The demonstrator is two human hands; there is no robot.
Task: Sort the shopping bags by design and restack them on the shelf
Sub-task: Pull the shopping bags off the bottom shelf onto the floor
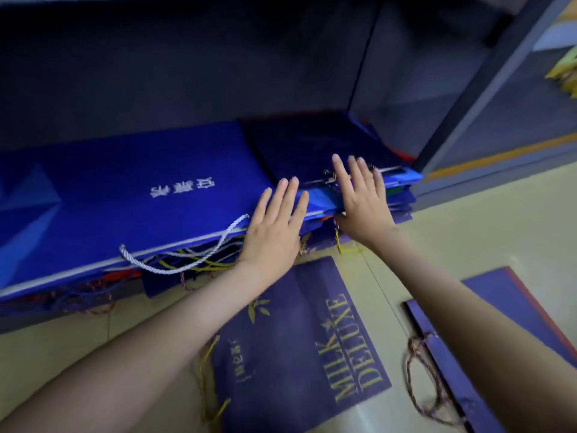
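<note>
A stack of flat shopping bags lies on the low shelf. On top at the left is a bright blue bag (131, 195) with white characters and a white rope handle (187, 254). A dark navy bag (309, 148) tops the stack's right part. My left hand (274, 226) presses flat, fingers straight, on the stack's front edge. My right hand (362, 201) lies flat beside it on the navy bag's front edge. On the floor lie a navy "MILK DELUXE" bag (296, 348) and another dark bag (487, 339) with a braided handle.
The shelf's dark back wall (187, 73) and a grey upright post (487, 89) frame the compartment. Beige floor (468, 232) extends right of the stack. Yellowish items (565, 73) sit on a neighbouring shelf at the far right.
</note>
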